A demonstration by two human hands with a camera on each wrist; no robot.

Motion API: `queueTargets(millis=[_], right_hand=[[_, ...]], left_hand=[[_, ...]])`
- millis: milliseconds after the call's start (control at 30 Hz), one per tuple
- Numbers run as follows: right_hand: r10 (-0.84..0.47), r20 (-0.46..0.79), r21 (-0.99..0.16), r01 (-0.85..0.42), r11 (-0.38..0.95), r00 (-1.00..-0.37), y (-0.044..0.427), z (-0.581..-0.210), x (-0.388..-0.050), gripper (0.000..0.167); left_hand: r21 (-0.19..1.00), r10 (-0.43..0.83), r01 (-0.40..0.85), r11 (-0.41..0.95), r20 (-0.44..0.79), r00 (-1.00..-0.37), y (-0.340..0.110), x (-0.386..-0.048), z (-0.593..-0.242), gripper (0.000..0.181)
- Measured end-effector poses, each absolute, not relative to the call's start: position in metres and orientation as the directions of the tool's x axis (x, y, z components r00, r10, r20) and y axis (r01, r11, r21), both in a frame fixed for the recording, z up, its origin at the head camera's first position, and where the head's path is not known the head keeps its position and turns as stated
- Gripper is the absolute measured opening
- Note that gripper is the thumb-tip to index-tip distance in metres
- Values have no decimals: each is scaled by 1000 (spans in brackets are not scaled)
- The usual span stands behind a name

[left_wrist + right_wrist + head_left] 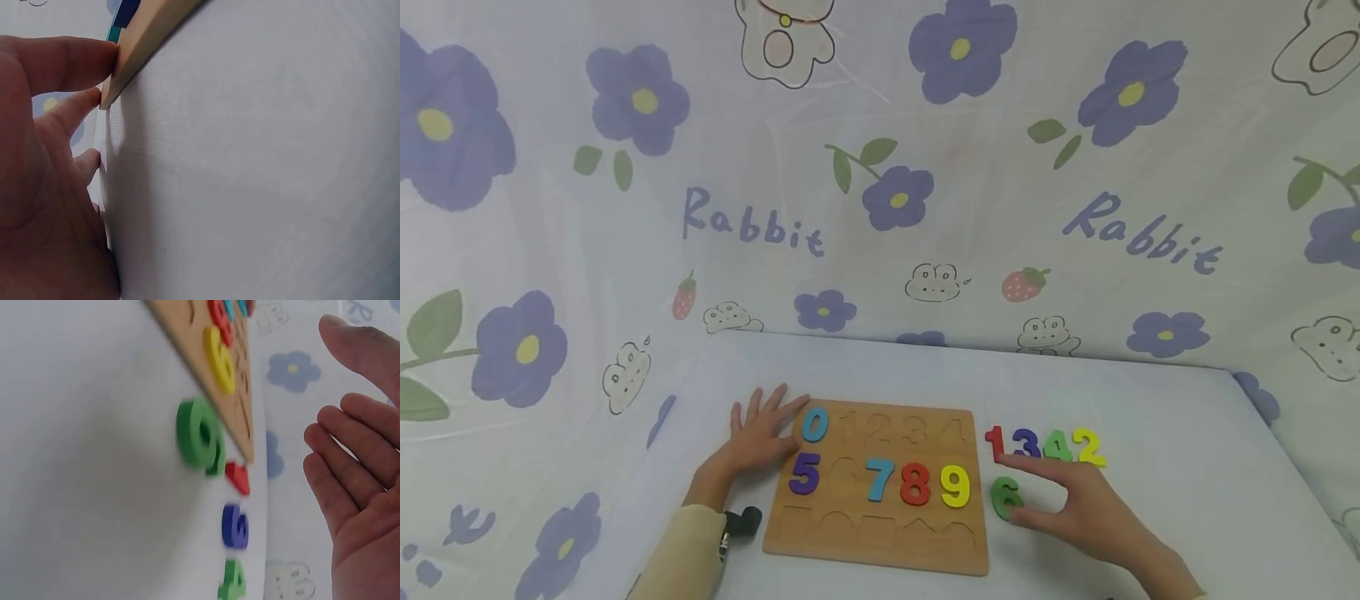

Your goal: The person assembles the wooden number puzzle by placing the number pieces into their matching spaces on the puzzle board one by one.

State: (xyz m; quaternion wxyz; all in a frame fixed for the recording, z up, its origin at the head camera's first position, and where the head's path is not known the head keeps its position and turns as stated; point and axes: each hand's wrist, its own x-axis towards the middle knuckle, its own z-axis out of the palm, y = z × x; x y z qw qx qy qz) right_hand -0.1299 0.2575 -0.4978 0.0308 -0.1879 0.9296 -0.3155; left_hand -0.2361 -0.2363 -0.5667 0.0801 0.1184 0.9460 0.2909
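Observation:
A wooden number puzzle board (880,560) lies on the white table. My left hand (758,440) spreads its fingers at the board's upper left corner, its thumb touching the left edge. Set on the board are a blue 0 (806,425), a purple 5 (807,477), a blue 7 (878,467), a red 8 (916,483) and a yellow 9 (967,487). Right of the board, my right hand (1097,510) hovers by a green 6 (997,493), thumb and forefinger apart around it. The right wrist view shows a gap between that hand and the 6.
Beyond the 6, a red 1 (997,446), a purple 3 (1027,442), a green 4 (1060,452) and a yellow 2 (1088,450) stand in a row. A flowered cloth (985,167) hangs behind the table. The board has several vacant recesses.

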Motion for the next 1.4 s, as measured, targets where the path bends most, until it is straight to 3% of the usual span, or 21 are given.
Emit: queueTargets(millis=[333,867,1400], right_hand=[[-362,3,-567,-299,767,-932,293,-498,-115,68],[-332,-80,-570,-230,789,-940,303,-506,-102,73],[-348,46,-541,-317,779,-936,297,-506,-122,70]], left_hand=[[573,270,173,801,-87,-959,-240,-234,-579,78],[569,260,160,806,-99,-960,-236,-228,-603,77],[541,283,179,822,-114,-952,-238,-234,-564,78]])
